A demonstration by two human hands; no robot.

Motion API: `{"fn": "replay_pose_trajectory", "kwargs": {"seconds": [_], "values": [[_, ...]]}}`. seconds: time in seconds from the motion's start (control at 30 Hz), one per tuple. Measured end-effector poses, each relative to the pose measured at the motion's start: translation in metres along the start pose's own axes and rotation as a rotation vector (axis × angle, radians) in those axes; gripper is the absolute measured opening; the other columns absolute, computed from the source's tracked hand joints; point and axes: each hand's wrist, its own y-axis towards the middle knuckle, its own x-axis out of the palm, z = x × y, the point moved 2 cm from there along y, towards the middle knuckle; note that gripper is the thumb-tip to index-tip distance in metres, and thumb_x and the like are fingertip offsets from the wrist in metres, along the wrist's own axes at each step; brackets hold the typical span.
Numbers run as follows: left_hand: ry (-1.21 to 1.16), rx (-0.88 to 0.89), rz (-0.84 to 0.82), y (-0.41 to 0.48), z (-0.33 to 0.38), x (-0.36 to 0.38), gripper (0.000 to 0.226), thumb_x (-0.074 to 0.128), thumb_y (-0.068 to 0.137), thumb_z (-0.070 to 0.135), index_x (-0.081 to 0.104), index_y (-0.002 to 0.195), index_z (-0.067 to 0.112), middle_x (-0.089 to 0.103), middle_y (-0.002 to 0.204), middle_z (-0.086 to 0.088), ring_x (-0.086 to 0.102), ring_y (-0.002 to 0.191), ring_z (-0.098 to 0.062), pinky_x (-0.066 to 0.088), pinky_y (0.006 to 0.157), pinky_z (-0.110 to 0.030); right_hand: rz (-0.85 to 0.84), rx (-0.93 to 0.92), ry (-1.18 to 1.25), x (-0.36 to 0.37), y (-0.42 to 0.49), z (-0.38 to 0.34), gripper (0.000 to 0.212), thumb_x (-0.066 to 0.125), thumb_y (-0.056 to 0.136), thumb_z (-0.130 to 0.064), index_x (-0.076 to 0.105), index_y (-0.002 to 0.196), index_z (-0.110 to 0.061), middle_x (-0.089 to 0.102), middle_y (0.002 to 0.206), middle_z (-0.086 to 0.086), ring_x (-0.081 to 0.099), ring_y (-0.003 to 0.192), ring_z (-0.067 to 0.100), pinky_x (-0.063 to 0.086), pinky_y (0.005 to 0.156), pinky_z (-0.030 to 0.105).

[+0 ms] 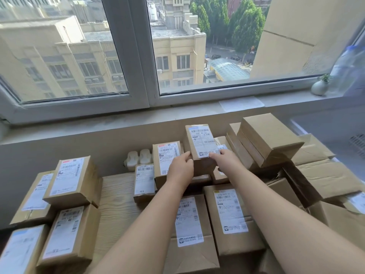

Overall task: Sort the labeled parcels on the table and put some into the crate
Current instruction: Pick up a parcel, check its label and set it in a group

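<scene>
Both hands hold one parcel (203, 166) at the back middle of the desk (116, 204), raised over the boxes beneath it and tilted so its white label (202, 141) faces the camera. The left hand (180, 171) grips the parcel's lower left corner, thumb along the left edge and fingers (190, 162) curled round the brown underside. The right hand (224, 161) takes the lower right corner, its fingers pressed together on the bottom right of the label; the thumb is hidden, so how it lies cannot be told. The parcel sits between the two hands, its lower end in their grip and its upper end standing free above them. Just left of it a second labeled box (167, 157) stands nearly upright, with a smaller box (144, 180) in front of that. Two front parcels (189, 220) lie flat side by side under the forearms, labels up. A left pile (71, 178) of labeled parcels fills the near left of the desk, stacked two high. A right pile (270, 139) of plain brown boxes leans close beside the held parcel, with larger cartons (327, 178) behind and below. White plastic pieces (138, 159) rest against the wall behind the smaller box. On the window sill (118, 115) lie a paper sheet (241, 103), a small vase (319, 88) with a plant, and a clear bottle (349, 70).
</scene>
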Motion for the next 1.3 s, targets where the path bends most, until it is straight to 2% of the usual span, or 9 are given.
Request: {"fn": "replay_pose_trajectory", "kwargs": {"seconds": [0.1, 0.23, 0.43, 0.57, 0.67, 0.87, 0.97, 1.13, 1.3], "values": [[-0.220, -0.021, 0.065, -0.014, 0.015, -0.007, 0.036, 0.041, 0.105, 0.011, 0.062, 0.135, 0.015, 0.064, 0.128, 0.001, 0.052, 0.107, -0.009, 0.040, 0.081, -0.018, 0.019, -0.025, 0.146, -0.012, -0.019, -0.014, 0.005, 0.056, 0.098, -0.022, 0.056, 0.101, -0.017, 0.068, 0.109, 0.001, 0.063, 0.095, 0.015, 0.055, 0.091, 0.040], [-0.453, -0.036, 0.162, -0.035, 0.027, -0.019, 0.022, 0.044, 0.105, 0.011, 0.064, 0.109, 0.018, 0.067, 0.113, 0.000, 0.061, 0.104, -0.013, 0.043, 0.071, -0.017, 0.039, -0.094, 0.217, -0.024, -0.053, -0.037, 0.015, 0.061, 0.092, -0.021, 0.052, 0.103, -0.017, 0.066, 0.111, 0.008, 0.063, 0.107, 0.024, 0.053, 0.100, 0.049], [-0.683, -0.020, 0.261, -0.076, 0.027, -0.050, 0.006, 0.062, 0.101, 0.020, 0.064, 0.102, 0.025, 0.072, 0.115, -0.007, 0.067, 0.109, -0.020, 0.055, 0.094, -0.034, 0.024, -0.265, 0.305, -0.008, -0.127, -0.059, 0.027, 0.054, 0.099, -0.027, 0.058, 0.124, -0.017, 0.068, 0.114, 0.005, 0.063, 0.105, 0.019, 0.052, 0.077, 0.030], [-0.900, -0.042, 0.164, -0.109, 0.011, -0.078, 0.050, 0.072, 0.094, 0.031, 0.054, 0.137, 0.013, 0.069, 0.128, -0.008, 0.066, 0.112, -0.020, 0.053, 0.099, -0.039, 0.010, -0.330, 0.398, 0.016, -0.169, -0.064, 0.029, 0.052, 0.100, -0.025, 0.062, 0.127, -0.018, 0.067, 0.117, 0.005, 0.062, 0.112, 0.020, 0.052, 0.081, 0.030], [-0.935, -0.098, 0.037, -0.131, -0.006, -0.110, 0.085, 0.080, 0.082, 0.046, 0.042, 0.151, 0.016, 0.064, 0.138, -0.003, 0.059, 0.129, -0.023, 0.049, 0.106, -0.048, -0.043, -0.355, 0.466, 0.041, -0.197, -0.068, 0.029, 0.055, 0.097, -0.025, 0.065, 0.124, -0.019, 0.071, 0.115, 0.004, 0.067, 0.108, 0.019, 0.056, 0.086, 0.031], [-0.827, 0.023, -0.071, -0.164, -0.022, -0.177, 0.074, 0.074, 0.080, 0.052, 0.053, 0.143, 0.020, 0.075, 0.119, -0.006, 0.071, 0.106, -0.018, 0.061, 0.073, -0.032, -0.149, -0.389, 0.454, 0.097, -0.236, -0.075, 0.036, 0.066, 0.081, -0.028, 0.060, 0.117, -0.029, 0.071, 0.113, 0.000, 0.069, 0.105, 0.016, 0.055, 0.089, 0.031], [-0.767, 0.065, -0.063, -0.170, -0.029, -0.196, 0.086, 0.081, 0.068, 0.053, 0.050, 0.142, 0.023, 0.074, 0.120, -0.004, 0.072, 0.109, -0.023, 0.058, 0.082, -0.038, -0.195, -0.444, 0.420, 0.116, -0.250, -0.083, 0.036, 0.075, 0.084, -0.019, 0.057, 0.115, -0.028, 0.068, 0.114, -0.002, 0.068, 0.103, 0.010, 0.056, 0.083, 0.025], [-0.841, 0.144, -0.142, -0.172, -0.045, -0.222, 0.078, 0.081, 0.071, 0.040, 0.055, 0.140, 0.016, 0.068, 0.131, -0.016, 0.065, 0.120, -0.036, 0.050, 0.105, -0.056, -0.287, -0.407, 0.399, 0.131, -0.257, -0.097, 0.068, 0.077, 0.076, -0.053, 0.052, 0.134, -0.025, 0.070, 0.121, 0.002, 0.069, 0.111, 0.016, 0.053, 0.098, 0.036], [-0.840, 0.181, -0.229, -0.178, -0.045, -0.231, 0.069, 0.078, 0.077, 0.031, 0.053, 0.140, 0.014, 0.067, 0.131, -0.017, 0.065, 0.120, -0.036, 0.054, 0.101, -0.051, -0.380, -0.404, 0.359, 0.139, -0.262, -0.103, 0.100, 0.076, 0.065, -0.070, 0.041, 0.151, -0.031, 0.073, 0.119, -0.007, 0.070, 0.111, 0.014, 0.046, 0.107, 0.050]]}}
